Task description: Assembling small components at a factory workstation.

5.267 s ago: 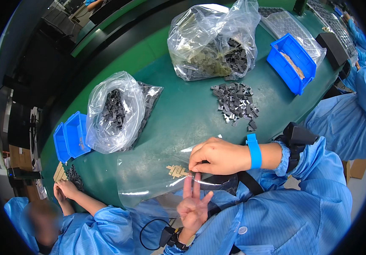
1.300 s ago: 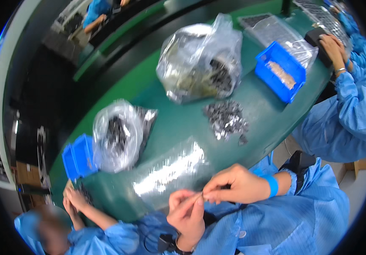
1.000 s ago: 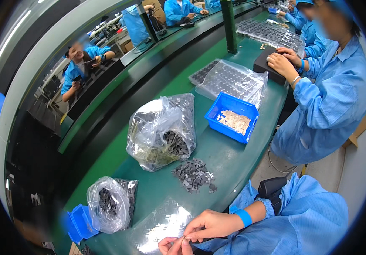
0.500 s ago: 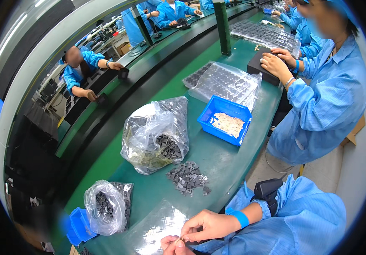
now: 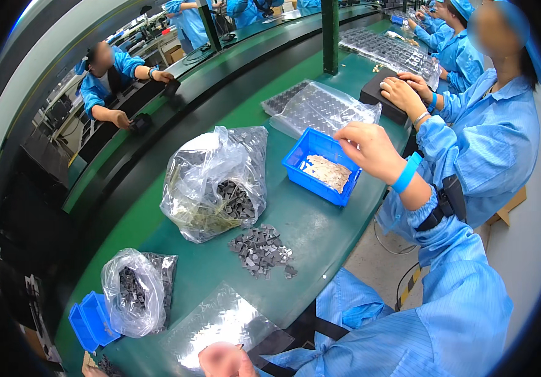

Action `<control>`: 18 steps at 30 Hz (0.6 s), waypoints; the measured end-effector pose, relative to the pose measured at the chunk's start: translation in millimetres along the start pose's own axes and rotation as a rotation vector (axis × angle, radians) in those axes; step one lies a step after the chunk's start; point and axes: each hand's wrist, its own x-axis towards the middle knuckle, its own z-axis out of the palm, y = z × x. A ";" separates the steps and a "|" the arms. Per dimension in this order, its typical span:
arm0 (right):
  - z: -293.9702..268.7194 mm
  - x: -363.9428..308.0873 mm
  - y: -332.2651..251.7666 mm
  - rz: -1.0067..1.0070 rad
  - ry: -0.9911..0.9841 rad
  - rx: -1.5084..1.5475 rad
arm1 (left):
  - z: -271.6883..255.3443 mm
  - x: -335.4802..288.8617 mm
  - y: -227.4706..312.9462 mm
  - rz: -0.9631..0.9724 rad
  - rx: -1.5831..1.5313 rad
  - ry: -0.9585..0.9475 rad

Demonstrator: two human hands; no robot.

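Observation:
My right hand [image 5: 374,151] is stretched out over the right rim of a blue plastic bin [image 5: 300,178]. Its fingers are bent and apart, with nothing visible between them. Inside the bin lies a layer of small flat beige pieces [image 5: 326,173]. My left hand [image 5: 225,360] is low at the bottom edge, closed, with a small dark piece [image 5: 240,347] at its fingertips; much of its grip is hidden. Beside it a clear plastic sheet [image 5: 214,317] lies on the green table. Farther up is a loose heap of small dark grey pieces [image 5: 262,250].
A large clear bag [image 5: 214,182] and a smaller one [image 5: 137,292] hold dark pieces. A second blue bin [image 5: 92,322] stands at left. Beyond are clear trays [image 5: 321,107] and a black box [image 5: 380,94] under a co-worker's hands [image 5: 405,94]. A conveyor belt [image 5: 138,147] runs behind.
My right hand has left my left hand and moved up and right to the blue bin. My left hand has shifted left at the bottom edge. The whole view has shifted slightly.

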 end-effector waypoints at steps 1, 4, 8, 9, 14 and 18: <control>-1.5 0.6 -2.7 0.026 -0.069 -0.049 | -1.9 0.8 -0.4 0.048 0.039 -0.020; 1.1 3.8 -1.6 0.071 -0.151 -0.149 | -5.1 3.3 -1.8 0.136 0.099 -0.048; 8.0 0.0 -17.7 -0.030 0.058 0.015 | -5.6 8.2 -1.2 0.261 0.264 -0.073; 0.9 -3.6 -37.9 0.031 -0.012 0.271 | -2.0 13.6 3.1 0.412 0.363 -0.120; 11.5 -44.3 -129.7 -0.115 -0.555 1.158 | 6.0 23.7 9.4 0.770 0.433 -0.312; 27.9 -72.0 -157.7 0.060 -0.893 1.516 | 11.0 20.1 12.0 0.921 0.546 -0.329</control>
